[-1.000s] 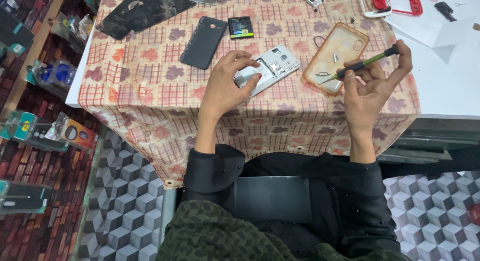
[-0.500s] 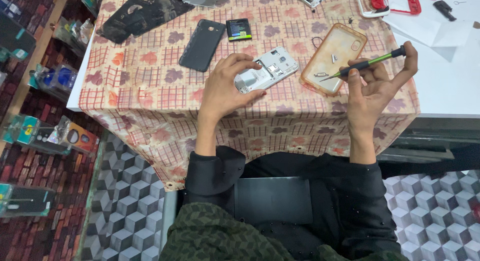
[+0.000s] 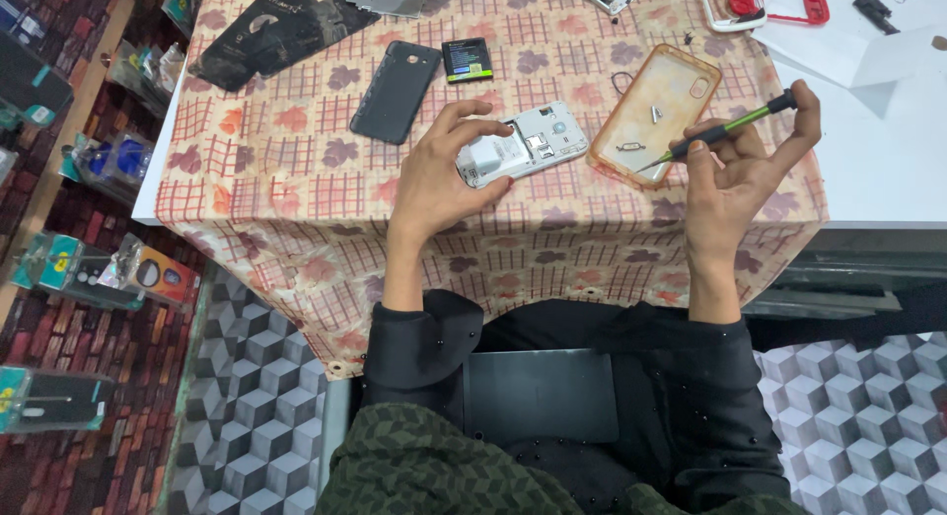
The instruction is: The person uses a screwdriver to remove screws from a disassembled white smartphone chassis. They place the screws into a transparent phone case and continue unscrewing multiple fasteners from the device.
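Opened phone (image 3: pixel 528 145), back off and innards showing, lies on the patterned cloth (image 3: pixel 296 180) near the desk (image 3: pixel 888 170) front edge. Left hand (image 3: pixel 439 184) clamps its near end, thumb below, fingers arched over the top. Right hand (image 3: pixel 735 175) pinches a green-handled screwdriver (image 3: pixel 715 135), tip just over the orange phone case (image 3: pixel 656 115) with small parts lying in it. Black back cover (image 3: pixel 395 91) and battery (image 3: pixel 467 59) lie behind the phone, apart from it.

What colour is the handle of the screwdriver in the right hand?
Green with a black end cap; the screwdriver in the right hand shows in the head view.
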{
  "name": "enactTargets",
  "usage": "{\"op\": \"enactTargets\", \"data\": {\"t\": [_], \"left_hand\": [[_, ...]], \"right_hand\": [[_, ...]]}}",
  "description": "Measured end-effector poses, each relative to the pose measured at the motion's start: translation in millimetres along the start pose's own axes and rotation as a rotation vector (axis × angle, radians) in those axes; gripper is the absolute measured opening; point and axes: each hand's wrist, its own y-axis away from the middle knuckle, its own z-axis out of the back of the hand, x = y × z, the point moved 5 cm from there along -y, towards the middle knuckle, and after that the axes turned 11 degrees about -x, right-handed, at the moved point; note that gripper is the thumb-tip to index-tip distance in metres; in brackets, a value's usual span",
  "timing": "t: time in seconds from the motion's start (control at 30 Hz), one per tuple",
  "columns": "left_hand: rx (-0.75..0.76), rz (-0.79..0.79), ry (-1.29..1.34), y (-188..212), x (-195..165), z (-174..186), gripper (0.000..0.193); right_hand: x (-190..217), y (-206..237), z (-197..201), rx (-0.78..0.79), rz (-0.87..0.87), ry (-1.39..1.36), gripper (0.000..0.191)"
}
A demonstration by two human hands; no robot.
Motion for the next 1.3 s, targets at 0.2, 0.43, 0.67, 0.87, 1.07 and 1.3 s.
{"op": "enactTargets", "data": {"t": [0.2,0.43,0.67,0.87,1.07,1.3], "left_hand": [[0.011,-0.005,-0.021,1,3,-3,0.049],[0.019,-0.001,-0.03,1,5,-4,0.049],[0.025,0.012,-0.023,1,3,-4,0.049],[0.018,-0.008,-0.022,1,2,-3,0.049],[-0.002,-0.042,-0.028,2,0,-2,0.045],[-0.014,-0.054,-0.04,4,-3,-1,0.041]], "right_hand": [[3,-1,-4,0.035,0.027,0.102,0.081],[8,-3,-7,-0.001,-0.018,0.035,0.081],[5,-2,-3,0.008,0.037,0.055,0.081],[4,-2,-3,-0.02,0.007,0.004,0.081],[41,-13,-12,-0.028,0.14,0.104,0.065],[59,-49,-37,0.668,0.333,0.861,0.016]]}}
